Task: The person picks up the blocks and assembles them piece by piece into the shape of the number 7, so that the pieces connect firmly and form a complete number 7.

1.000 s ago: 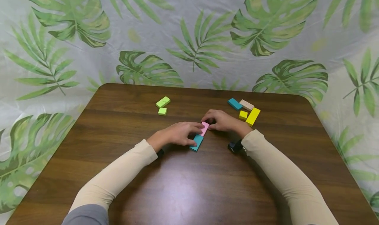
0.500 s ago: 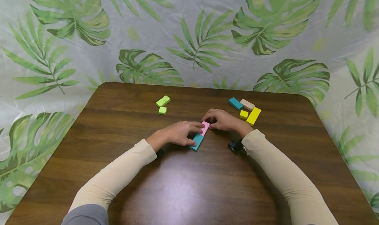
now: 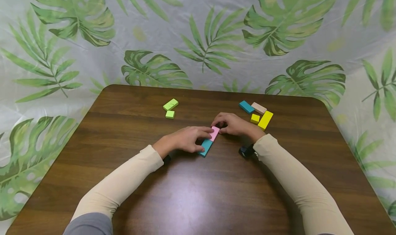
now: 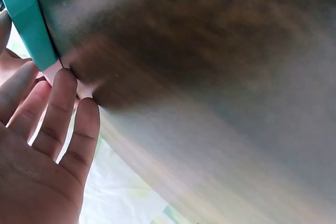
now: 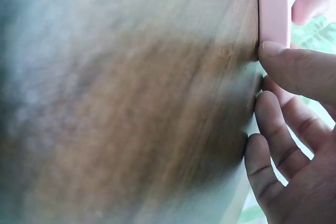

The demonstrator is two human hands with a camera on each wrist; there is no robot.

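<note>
Two flat blocks lie end to end on the table in the head view, a pink block [image 3: 214, 133] beyond a teal block [image 3: 205, 147]. My left hand [image 3: 187, 139] comes from the left, its thumb at the teal block and its fingertips over the pink one. In the left wrist view its fingers [image 4: 59, 108] stretch fairly straight along the blocks. My right hand [image 3: 233, 124] pinches the pink block's far end. The right wrist view shows its thumb [image 5: 296, 72] against the pink block, with other fingertips touching the tabletop; part of its index finger is hidden.
Two lime green blocks, one long [image 3: 171, 104] and one small [image 3: 170, 114], lie at the back left. Toward the back right sit a blue block [image 3: 246, 107], a beige block [image 3: 259, 108], a small yellow block [image 3: 255, 118] and a long yellow block [image 3: 265, 120]. A leaf-print cloth [image 3: 148, 29] hangs behind.
Both hands and the two joined blocks hold nearly the same place. The head view has shifted very slightly.
</note>
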